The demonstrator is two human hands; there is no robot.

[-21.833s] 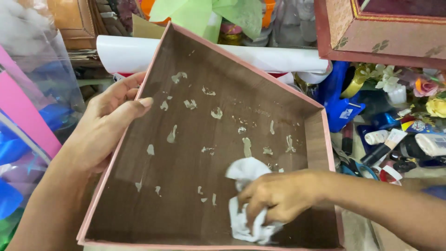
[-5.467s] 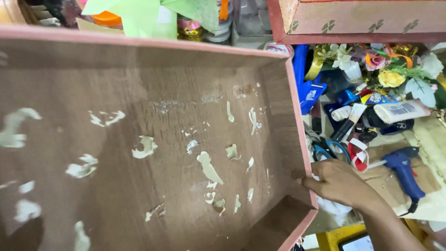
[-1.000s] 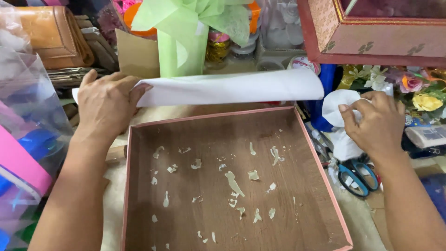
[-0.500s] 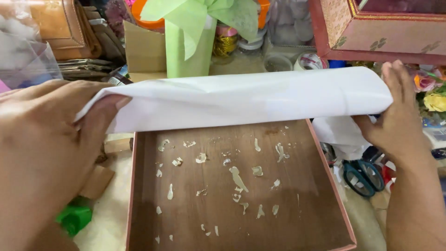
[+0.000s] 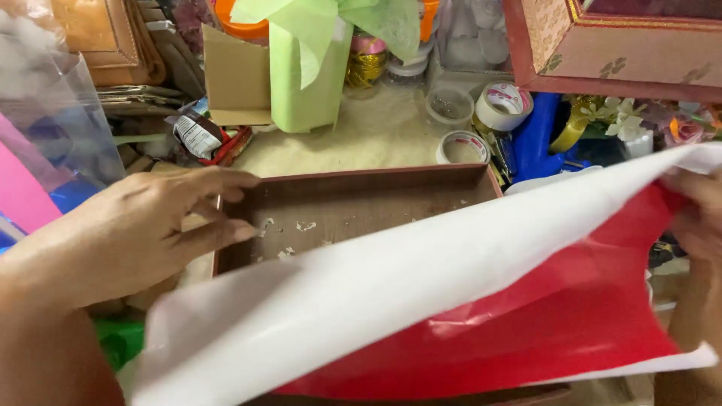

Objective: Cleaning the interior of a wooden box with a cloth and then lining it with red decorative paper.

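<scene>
A shallow brown box with a pink rim [image 5: 353,197] lies in front of me, its floor dotted with dried white glue scraps. A large sheet of paper [image 5: 451,301], white on the back and red on the face, is unrolled across the box and hides most of it. My right hand [image 5: 696,218] grips the sheet's far right edge. My left hand [image 5: 143,225] hovers over the box's left rim with fingers spread, touching neither the sheet nor the box as far as I can tell.
A green paper-wrapped bundle [image 5: 308,68] and cardboard piece [image 5: 235,75] stand behind the box. Tape rolls [image 5: 502,107] and a blue object [image 5: 540,135] lie at the back right, under a patterned pink box [image 5: 624,46]. Clear plastic wrap [image 5: 53,105] and pink sheets are on the left.
The rolled white sheet has been opened out over the box, showing its red side. My left hand has let go of the sheet; my right hand still holds its edge.
</scene>
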